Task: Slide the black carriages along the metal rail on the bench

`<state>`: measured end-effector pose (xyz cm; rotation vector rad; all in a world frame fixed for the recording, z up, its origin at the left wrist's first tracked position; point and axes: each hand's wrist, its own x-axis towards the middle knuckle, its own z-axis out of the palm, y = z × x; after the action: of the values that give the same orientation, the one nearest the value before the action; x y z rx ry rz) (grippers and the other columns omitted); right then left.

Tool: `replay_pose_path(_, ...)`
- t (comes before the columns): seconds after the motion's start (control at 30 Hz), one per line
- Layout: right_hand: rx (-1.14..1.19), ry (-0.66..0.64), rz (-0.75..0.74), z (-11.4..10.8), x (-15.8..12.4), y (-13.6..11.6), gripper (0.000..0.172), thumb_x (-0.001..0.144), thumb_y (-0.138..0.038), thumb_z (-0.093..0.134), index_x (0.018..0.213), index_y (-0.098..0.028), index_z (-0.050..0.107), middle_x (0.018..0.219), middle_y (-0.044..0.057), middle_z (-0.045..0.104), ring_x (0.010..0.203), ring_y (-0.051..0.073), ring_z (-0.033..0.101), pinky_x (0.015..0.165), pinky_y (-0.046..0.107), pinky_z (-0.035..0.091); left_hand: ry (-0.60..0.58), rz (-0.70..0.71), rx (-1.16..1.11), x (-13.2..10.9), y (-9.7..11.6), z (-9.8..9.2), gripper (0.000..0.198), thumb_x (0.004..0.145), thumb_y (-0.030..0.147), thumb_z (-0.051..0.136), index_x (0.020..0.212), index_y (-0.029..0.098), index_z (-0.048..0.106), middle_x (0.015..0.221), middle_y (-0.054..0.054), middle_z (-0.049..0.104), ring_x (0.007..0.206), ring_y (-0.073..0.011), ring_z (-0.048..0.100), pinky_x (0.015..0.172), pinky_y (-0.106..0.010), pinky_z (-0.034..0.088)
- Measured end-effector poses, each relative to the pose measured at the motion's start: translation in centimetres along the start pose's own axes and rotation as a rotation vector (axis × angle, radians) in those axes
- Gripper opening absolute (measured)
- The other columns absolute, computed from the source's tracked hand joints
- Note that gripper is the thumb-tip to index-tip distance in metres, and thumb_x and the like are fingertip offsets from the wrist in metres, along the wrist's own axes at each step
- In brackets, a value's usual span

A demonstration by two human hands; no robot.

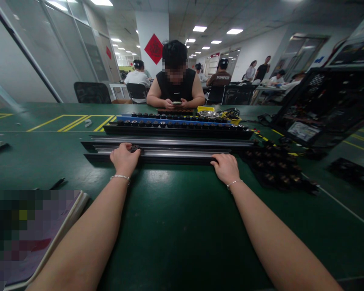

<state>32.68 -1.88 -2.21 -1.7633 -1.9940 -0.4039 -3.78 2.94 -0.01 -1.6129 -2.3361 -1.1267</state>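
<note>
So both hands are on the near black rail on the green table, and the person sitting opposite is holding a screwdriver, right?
Not quite. The head view shows the person opposite holding a phone in both hands, not a screwdriver. The rest is right: the left hand and right hand are both on the near black rail on the green table.

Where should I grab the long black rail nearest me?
By its near long edge, from your side, hands spread where the left hand and right hand rest. The rail is long, slim and lies flat crosswise, so one central grip may tip it.
</note>
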Motion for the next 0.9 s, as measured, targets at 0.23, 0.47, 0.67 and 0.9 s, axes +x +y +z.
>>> replay_pose_path(0.23, -0.013, 0.005, 0.000, 0.0, -0.1, -0.1, 0.022, 0.083, -0.029, 0.053, 0.100, -0.021, 0.064, 0.094, 0.006, 0.065, 0.090, 0.022, 0.052, 0.087, 0.036, 0.031, -0.014, 0.039, -0.012, -0.4, 0.5, 0.3, 0.039, 0.068, 0.044, 0.063, 0.098, 0.019, 0.060, 0.096, -0.007, 0.069, 0.097, -0.0278, 0.059, 0.090, -0.040, 0.039)
replay_pose_path(0.47, 0.005, -0.001, 0.012, -0.1, 0.0, -0.1, 0.022, 0.083, -0.029, 0.053, 0.100, -0.021, 0.064, 0.096, 0.005, 0.065, 0.091, 0.021, 0.052, 0.088, 0.035, 0.030, -0.040, 0.075, -0.038, -0.6, 0.9, 0.4, 0.039, 0.068, 0.045, 0.065, 0.097, 0.019, 0.060, 0.093, -0.006, 0.070, 0.095, -0.0268, 0.060, 0.087, -0.039, 0.041)
replay_pose_path(0.67, 0.003, -0.016, 0.025, 0.0, 0.0, -0.1, 0.022, 0.084, -0.030, 0.053, 0.101, -0.020, 0.063, 0.098, 0.006, 0.066, 0.092, 0.021, 0.052, 0.089, 0.036, 0.030, -0.051, 0.100, -0.033, -0.7, 1.0, 0.6, 0.038, 0.068, 0.045, 0.065, 0.096, 0.021, 0.060, 0.094, -0.005, 0.070, 0.095, -0.0261, 0.061, 0.086, -0.037, 0.043)
replay_pose_path(0.9, 0.008, -0.012, 0.012, 0.1, 0.0, 0.1, 0.022, 0.084, -0.030, 0.051, 0.099, -0.020, 0.063, 0.098, 0.007, 0.066, 0.091, 0.023, 0.053, 0.088, 0.038, 0.030, -0.094, 0.143, -0.047, -1.1, 1.6, 0.9, 0.036, 0.070, 0.047, 0.064, 0.096, 0.022, 0.060, 0.095, -0.005, 0.069, 0.096, -0.0256, 0.060, 0.084, -0.036, 0.044)
